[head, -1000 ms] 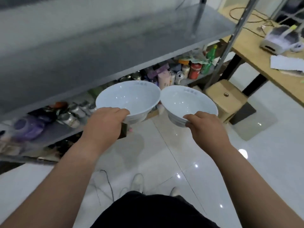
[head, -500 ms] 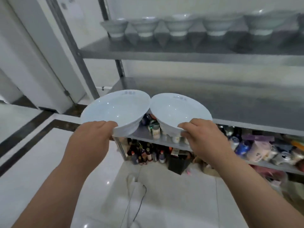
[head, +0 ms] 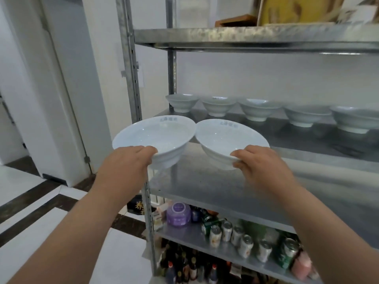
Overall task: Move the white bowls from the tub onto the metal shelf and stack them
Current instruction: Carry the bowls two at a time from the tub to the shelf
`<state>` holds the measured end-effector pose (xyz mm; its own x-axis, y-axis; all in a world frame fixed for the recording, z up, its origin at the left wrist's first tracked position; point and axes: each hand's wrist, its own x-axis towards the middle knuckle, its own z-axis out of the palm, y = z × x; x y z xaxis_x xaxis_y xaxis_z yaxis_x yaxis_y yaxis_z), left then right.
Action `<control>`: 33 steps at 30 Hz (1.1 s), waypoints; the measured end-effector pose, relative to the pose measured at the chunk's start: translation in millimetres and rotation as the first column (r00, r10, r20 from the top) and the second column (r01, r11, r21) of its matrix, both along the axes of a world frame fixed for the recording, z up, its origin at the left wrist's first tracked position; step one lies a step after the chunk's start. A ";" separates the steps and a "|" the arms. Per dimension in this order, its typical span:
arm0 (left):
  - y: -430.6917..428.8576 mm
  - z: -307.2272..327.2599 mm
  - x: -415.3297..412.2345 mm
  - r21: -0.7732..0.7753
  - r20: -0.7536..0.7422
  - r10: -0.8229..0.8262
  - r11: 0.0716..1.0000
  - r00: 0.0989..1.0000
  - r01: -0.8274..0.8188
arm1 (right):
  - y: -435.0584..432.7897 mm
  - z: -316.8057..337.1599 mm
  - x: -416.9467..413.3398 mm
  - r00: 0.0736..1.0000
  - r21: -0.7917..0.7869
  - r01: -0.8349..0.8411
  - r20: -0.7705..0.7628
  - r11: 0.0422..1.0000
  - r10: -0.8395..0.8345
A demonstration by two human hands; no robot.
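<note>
White bowls, one per hand, are held side by side with rims touching, just in front of the metal shelf (head: pixel 225 189). The left hand (head: pixel 127 160) pinches the left bowl (head: pixel 153 134) by its near rim; the right hand (head: pixel 260 160) grips the right bowl (head: pixel 225 138) likewise. Five bowls (head: pixel 258 109) already line the shelf's back (unstacked, and empty as far as shows). Neither held bowl is placed yet. The tub is out of view.
</note>
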<state>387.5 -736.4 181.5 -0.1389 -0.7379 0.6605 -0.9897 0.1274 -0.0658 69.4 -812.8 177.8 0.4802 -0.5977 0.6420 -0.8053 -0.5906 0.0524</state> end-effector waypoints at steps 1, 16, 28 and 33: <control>-12.6 2.9 5.5 -0.016 0.009 -0.025 1.000 1.000 0.025 | -6.9 3.7 4.7 1.000 -0.002 0.024 0.001 1.000 -0.024; -222.3 24.5 45.9 0.030 0.014 -0.074 0.997 0.997 0.073 | -153.7 32.5 37.0 0.982 0.008 0.172 -0.082 0.985 -0.171; -324.7 5.8 70.0 0.061 0.173 -0.077 0.996 0.982 0.067 | -232.2 21.4 60.7 0.964 0.185 0.216 -0.194 0.959 -0.180; -338.5 -0.8 73.1 -0.021 0.140 -0.178 0.983 0.974 0.183 | -236.3 17.1 75.2 0.961 0.144 0.253 -0.155 0.957 -0.230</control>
<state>460.7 -1074.9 180.7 -0.3584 -0.6703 0.6498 -0.9319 0.2987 -0.2059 144.6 -1049.0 194.9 0.3842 -0.7965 0.4669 -0.9168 -0.3890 0.0907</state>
